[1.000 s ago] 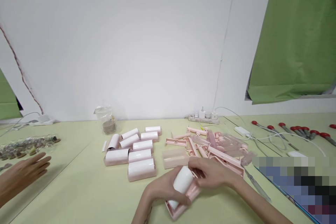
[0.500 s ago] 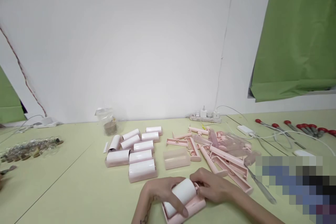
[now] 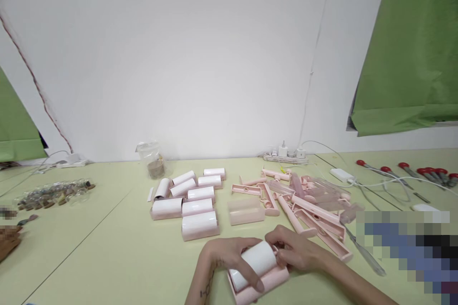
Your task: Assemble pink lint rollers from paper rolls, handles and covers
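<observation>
In front of me on the table is a white lint roller roll (image 3: 255,266) lying in a long pink plastic case (image 3: 274,280). My left hand (image 3: 234,253) is wrapped over the roll from the left, its thumb along the near side. My right hand (image 3: 295,250) is closed at the roll's right end, with bent fingers around a small pink end piece (image 3: 275,249). The fingers partly hide that piece. Just beyond my hands lies a translucent pink cover (image 3: 246,215).
Several white rolls in pink cases (image 3: 200,225) stand at left centre. A heap of loose pink parts (image 3: 318,231) lies to the right, near a grey-handled tool (image 3: 368,255), cables and red-ended tools (image 3: 386,169). Glass pieces (image 3: 53,194) and another person's blurred hand (image 3: 9,240) are far left.
My view has shifted slightly, so the table's contents appear farther right. Both hands keep their hold on the roll and its end. More of the other person's hand shows at the left edge.
</observation>
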Demonstrator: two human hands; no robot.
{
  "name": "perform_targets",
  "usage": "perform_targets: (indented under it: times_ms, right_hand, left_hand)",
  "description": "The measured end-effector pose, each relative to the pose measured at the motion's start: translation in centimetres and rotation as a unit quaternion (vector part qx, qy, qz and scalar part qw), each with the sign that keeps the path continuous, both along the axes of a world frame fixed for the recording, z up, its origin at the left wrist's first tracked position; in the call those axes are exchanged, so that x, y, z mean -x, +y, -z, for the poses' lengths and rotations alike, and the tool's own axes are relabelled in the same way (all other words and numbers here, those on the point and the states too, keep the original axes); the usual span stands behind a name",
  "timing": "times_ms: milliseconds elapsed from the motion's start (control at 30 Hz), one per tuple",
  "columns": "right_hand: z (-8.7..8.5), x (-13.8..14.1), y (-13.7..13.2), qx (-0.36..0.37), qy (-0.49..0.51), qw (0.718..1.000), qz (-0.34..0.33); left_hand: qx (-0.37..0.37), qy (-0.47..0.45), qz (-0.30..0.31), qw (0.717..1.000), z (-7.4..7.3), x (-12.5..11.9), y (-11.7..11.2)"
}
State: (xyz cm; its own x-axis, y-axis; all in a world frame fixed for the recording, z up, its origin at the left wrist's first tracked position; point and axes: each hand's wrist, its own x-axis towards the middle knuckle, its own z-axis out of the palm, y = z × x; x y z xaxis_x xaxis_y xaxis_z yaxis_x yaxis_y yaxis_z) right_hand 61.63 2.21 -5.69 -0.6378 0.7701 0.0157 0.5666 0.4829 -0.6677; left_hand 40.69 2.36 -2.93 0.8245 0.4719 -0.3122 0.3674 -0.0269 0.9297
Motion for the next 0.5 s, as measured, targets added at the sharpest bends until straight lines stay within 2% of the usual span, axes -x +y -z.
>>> perform_targets:
  times_ms: [100,200,300,367,500]
  right_hand:
    - [-0.4,-0.6,0.0,0.029,0.029,0.999,0.010]
    - [-1.0,-0.8,0.5,0.070,0.105,0.992,0.014]
    - [-1.0,-0.1,0.9,0.139,0.237,0.961,0.034]
    - [-0.6,0.8,0.9,0.191,0.310,0.931,0.033]
    - [0.0,2.3,0.6,0.232,0.384,0.893,0.036]
  left_hand:
    - [-0.039,0.016,-0.026,0.999,-0.2,0.3,-0.2]
    - [-0.096,-0.011,-0.112,0.989,-0.1,0.1,-0.4]
    - [-0.150,-0.097,-0.253,0.951,0.2,-1.1,-0.7]
    - [-0.179,-0.151,-0.309,0.922,0.2,-2.1,-1.0]
    - [-0.216,-0.180,-0.314,0.907,0.2,-3.3,-1.3]
